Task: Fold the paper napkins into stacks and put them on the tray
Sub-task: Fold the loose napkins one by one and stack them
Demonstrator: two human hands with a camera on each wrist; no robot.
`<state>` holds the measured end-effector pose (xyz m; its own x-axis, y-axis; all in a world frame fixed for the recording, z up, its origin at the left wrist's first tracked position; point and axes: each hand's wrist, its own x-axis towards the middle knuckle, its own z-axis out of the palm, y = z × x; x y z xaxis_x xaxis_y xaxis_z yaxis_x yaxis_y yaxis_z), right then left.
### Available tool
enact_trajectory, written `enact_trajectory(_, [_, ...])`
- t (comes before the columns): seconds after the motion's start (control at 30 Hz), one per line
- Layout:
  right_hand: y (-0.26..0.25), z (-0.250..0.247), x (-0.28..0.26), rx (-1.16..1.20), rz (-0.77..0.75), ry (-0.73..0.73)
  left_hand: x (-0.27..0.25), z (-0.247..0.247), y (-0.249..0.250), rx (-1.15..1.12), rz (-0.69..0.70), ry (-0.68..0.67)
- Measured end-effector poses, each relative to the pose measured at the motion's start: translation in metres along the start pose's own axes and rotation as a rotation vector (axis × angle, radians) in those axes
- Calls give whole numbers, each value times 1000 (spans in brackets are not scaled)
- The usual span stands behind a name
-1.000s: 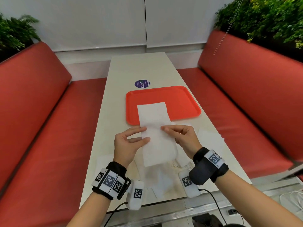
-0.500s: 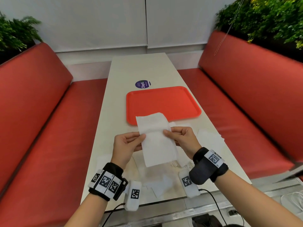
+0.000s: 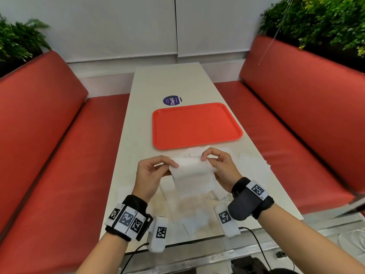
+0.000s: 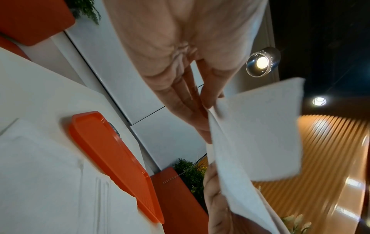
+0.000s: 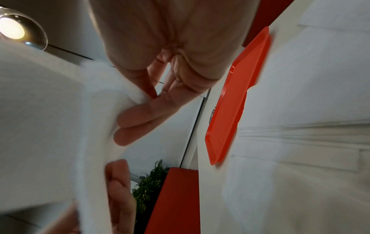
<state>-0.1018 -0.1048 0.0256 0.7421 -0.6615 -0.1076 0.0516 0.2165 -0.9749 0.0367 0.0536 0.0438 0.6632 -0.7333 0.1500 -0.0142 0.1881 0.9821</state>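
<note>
Red booth table (image 3: 138,135); left hand (image 3: 152,173) and right hand (image 3: 221,169) pinching napkin (image 3: 192,175) between them, folding it over; empty tray (image 3: 195,125) lying just beyond both hands, right hand slightly nearer.

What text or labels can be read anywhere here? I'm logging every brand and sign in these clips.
"ClayG", cut off by glare after the G: round purple sticker on the table, beyond the orange tray.
Smaller lines on that sticker: too small to read.
Wristbands and white wrist units: black-and-white square code markers only; the tiny characters beside them are illegible.
The held napkin: no print visible.
</note>
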Motion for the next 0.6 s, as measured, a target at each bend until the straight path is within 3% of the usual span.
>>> enact_trajectory(0.33, [-14, 4, -1, -1, 63, -54, -3, -8, 2, 138, -3, -34])
enact_trajectory(0.47, [-17, 9, 3, -373, -154, -91, -4, -16, 2, 206, -19, -97])
enact_trajectory(0.6, [-21, 24, 0, -551, -173, -257, -7, -15, 5, 267, -22, -160])
